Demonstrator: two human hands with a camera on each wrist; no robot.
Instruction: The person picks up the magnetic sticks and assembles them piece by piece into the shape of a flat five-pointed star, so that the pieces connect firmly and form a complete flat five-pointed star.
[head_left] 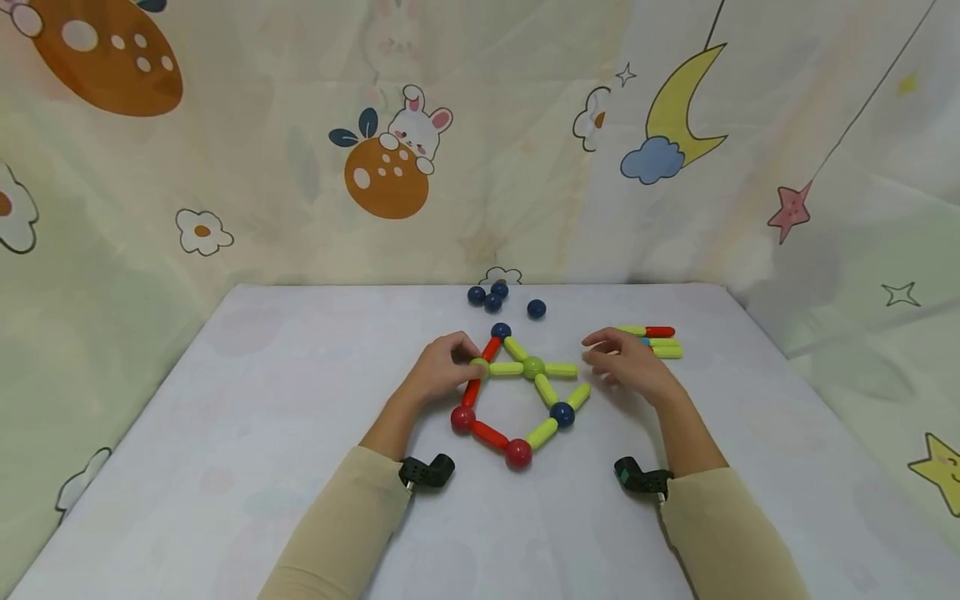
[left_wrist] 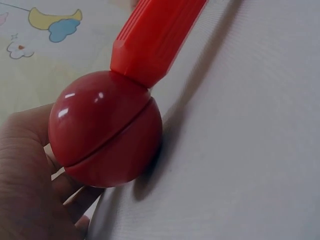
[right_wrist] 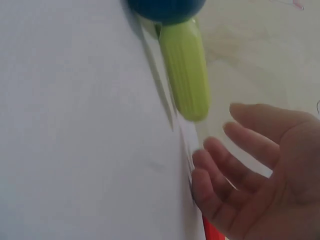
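A flat frame of balls and short rods lies mid-table in the head view. My left hand (head_left: 441,367) pinches the green ball (head_left: 480,365) at its left, where red and green rods meet. Another green ball (head_left: 533,367) sits at the frame's middle, with a green rod (head_left: 562,370) sticking out to the right. Lower down are a red ball (head_left: 462,419), a second red ball (head_left: 518,454) and a blue ball (head_left: 562,414) bearing a free-ended green rod (right_wrist: 186,75). My right hand (head_left: 628,365) holds nothing, fingers loosely bent, just right of those rod ends.
Several loose blue balls (head_left: 492,302) lie at the back of the table (head_left: 300,375), one of them (head_left: 536,309) a little apart. Behind my right hand lie loose rods, including a red one (head_left: 660,332) and green ones (head_left: 667,352). A patterned cloth (head_left: 525,183) hangs behind.
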